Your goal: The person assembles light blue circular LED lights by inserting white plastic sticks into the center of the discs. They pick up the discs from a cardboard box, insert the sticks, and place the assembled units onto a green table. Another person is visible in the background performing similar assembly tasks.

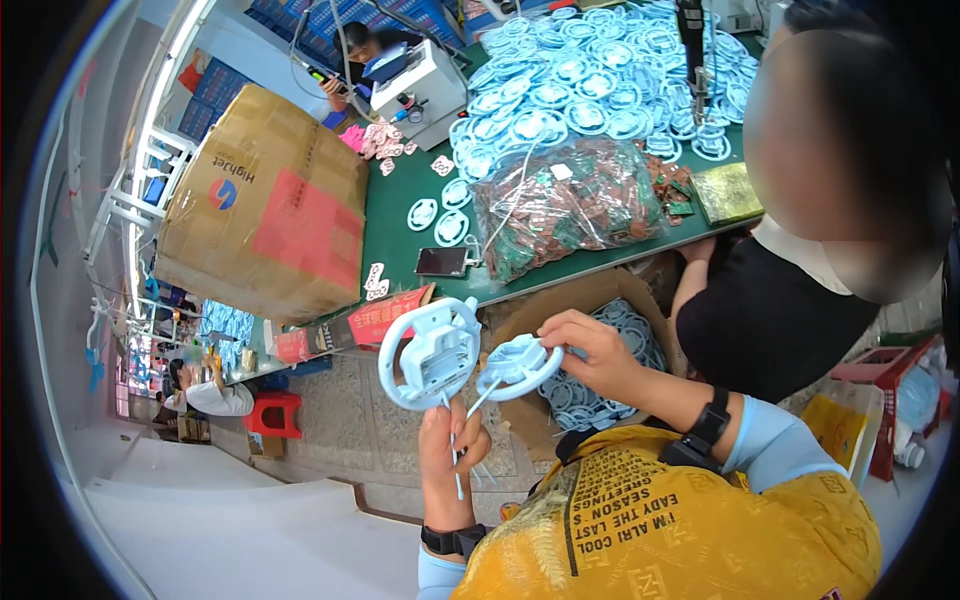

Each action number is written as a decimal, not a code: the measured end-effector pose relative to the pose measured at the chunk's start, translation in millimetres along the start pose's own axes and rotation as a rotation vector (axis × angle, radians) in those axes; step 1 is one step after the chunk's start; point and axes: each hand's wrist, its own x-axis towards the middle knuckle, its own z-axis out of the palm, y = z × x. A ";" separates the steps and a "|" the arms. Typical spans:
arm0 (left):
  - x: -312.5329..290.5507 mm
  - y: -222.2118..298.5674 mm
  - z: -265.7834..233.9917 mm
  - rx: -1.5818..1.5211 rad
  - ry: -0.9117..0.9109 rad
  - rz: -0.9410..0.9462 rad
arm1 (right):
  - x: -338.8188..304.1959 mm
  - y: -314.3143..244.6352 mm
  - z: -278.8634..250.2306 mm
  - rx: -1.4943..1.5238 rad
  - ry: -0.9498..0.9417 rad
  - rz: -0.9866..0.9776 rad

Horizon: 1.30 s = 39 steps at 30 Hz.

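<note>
In front of me my left hand (452,440) is closed, its fingers pinching the lower edge of a light-blue plastic ring-shaped part (432,352) with a moulded housing in its middle. This part stands tilted up, its hollow side partly visible. Thin light-blue strips (459,482) run down past the left fingers. To its right, my right hand (590,348) grips the rim of a second light-blue ring-shaped part (520,368) between thumb and fingers. One thin strip slants from this part toward my left hand; whether the strip joins the two cannot be made out.
Below my right hand, an open carton (520,318) holds similar blue parts. The green table (400,200) bears a blue heap (580,80), a clear bag of small circuit boards (570,210), a phone (442,262) and a large carton (270,200). A co-worker (770,320) sits at right.
</note>
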 end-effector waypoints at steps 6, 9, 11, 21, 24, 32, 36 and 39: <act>4.8 -31.7 -20.4 0.089 0.236 -0.148 | -20.0 46.2 8.7 0.106 0.139 0.166; 1.8 -40.9 -23.0 0.156 0.236 -0.206 | -28.2 61.1 18.3 0.349 0.187 0.313; 2.1 -46.1 -17.5 0.228 0.234 -0.228 | -30.5 63.5 15.8 0.463 0.181 0.436; 1.0 -54.5 22.6 0.500 0.164 -0.247 | -22.4 42.6 3.1 0.636 0.187 0.482; 1.8 -52.8 31.1 0.530 0.162 -0.256 | -18.3 31.0 -2.5 0.717 0.185 0.477; -0.5 -46.6 35.8 0.420 0.179 -0.292 | -10.1 9.4 -14.6 0.637 0.163 0.355; -1.2 -43.2 33.3 0.284 0.180 -0.289 | -5.7 2.1 -17.4 0.508 0.138 0.234; -2.3 -44.2 25.6 0.108 0.137 -0.232 | -2.8 -3.1 -19.2 0.496 0.131 0.221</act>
